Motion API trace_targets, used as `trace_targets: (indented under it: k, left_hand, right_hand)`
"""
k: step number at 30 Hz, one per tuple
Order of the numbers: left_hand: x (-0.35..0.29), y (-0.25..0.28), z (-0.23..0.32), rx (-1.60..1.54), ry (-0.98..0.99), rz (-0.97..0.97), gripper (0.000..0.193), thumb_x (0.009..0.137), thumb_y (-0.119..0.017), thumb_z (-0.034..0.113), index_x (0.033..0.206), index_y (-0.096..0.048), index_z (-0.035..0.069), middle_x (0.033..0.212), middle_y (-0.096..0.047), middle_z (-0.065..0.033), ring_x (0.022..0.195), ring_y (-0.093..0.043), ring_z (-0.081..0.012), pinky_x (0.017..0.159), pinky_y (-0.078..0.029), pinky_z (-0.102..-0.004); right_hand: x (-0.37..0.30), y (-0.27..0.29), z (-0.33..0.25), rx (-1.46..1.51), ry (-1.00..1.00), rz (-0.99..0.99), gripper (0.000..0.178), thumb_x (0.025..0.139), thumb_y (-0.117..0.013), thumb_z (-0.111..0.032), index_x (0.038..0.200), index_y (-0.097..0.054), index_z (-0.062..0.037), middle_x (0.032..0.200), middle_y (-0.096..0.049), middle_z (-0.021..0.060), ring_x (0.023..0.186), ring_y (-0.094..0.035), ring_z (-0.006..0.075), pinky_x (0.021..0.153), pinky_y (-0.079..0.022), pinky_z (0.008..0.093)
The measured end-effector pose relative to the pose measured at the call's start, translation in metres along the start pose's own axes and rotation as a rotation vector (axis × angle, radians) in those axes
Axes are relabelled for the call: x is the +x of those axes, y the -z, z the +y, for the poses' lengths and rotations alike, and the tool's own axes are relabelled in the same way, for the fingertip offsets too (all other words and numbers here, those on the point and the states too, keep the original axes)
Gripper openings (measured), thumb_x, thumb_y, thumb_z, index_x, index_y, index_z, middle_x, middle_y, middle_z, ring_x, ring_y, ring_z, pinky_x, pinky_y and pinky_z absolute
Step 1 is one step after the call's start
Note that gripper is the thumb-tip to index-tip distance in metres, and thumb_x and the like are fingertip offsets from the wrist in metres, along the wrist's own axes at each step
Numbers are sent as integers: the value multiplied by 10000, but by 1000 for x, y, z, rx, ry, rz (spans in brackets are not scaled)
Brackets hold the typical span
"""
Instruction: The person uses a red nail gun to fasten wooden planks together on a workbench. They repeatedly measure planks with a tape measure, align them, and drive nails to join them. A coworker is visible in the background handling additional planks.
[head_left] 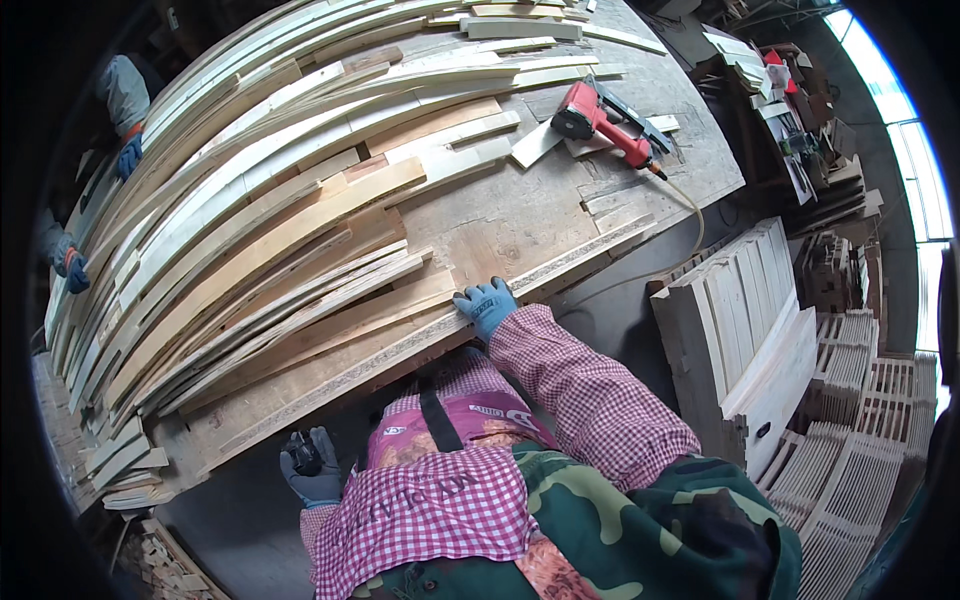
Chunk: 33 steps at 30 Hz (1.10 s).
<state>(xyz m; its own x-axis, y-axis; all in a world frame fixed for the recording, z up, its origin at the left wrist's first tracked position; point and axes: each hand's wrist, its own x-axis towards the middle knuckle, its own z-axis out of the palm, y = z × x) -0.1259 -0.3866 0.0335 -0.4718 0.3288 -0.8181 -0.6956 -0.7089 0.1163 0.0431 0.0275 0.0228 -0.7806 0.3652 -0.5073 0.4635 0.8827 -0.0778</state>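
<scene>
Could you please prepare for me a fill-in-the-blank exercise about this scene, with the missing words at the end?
1. The right hand, at the edge of the table, wears a glove coloured ____.
2. The hose leads to a power tool whose body is mainly coloured ____.
3. In the picture, most of the long wooden strips lie to the power tool's ____ side.

Missing words: blue; red; left.

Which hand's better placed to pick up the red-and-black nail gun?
Likely the right hand, gloved in blue: it rests at the near edge of the wooden table, closer to the red-and-black nail gun. The grey-gloved left hand is off the table, farther left.
</scene>
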Motion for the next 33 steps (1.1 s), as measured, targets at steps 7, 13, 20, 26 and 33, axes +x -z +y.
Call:
trace_targets:
  k: [7,13,20,26,33]
  left_hand:
    - [15,-28,3,152,-111,28,436,792,-662,306,1156,-572,85,1177,-584,-154,1125,-529,-370,967,-450,-550]
    - [32,-56,10,296,-120,42,309,821,-638,310,1067,-592,130,1141,-614,-82,1071,-574,-288,960,-433,-594]
    - [63,-11,9,532,-160,22,328,825,-614,352,1091,-598,162,1200,-592,-66,1120,-539,-232,941,-433,-521]
    - [70,-9,12,560,-171,7,379,812,-634,372,1113,-578,148,1159,-602,-97,1063,-565,-252,928,-452,-498]
    - [65,-28,6,548,-132,-26,396,802,-648,365,1112,-567,133,1106,-615,-119,1030,-578,-260,913,-468,-484]
  right_hand:
    - [-13,17,4,-48,84,-20,427,820,-587,-235,1238,-508,-201,1163,-572,10,1118,-527,180,979,-347,399]
    - [-11,-5,19,-46,34,618,336,864,-475,-199,1196,-521,-171,1160,-552,12,1159,-484,193,1050,-290,474]
    - [-46,-10,12,-7,-35,174,677,811,-591,-369,1404,-326,-177,1442,-332,81,1312,-322,264,1048,-272,458]
    - [-36,-6,10,62,-67,232,783,726,-682,-381,1396,-331,-178,1385,-369,110,1291,-327,296,1049,-258,452]
    - [-5,13,7,-20,-4,50,731,686,-729,-347,1322,-408,-184,1289,-451,84,1244,-376,273,1115,-140,509]
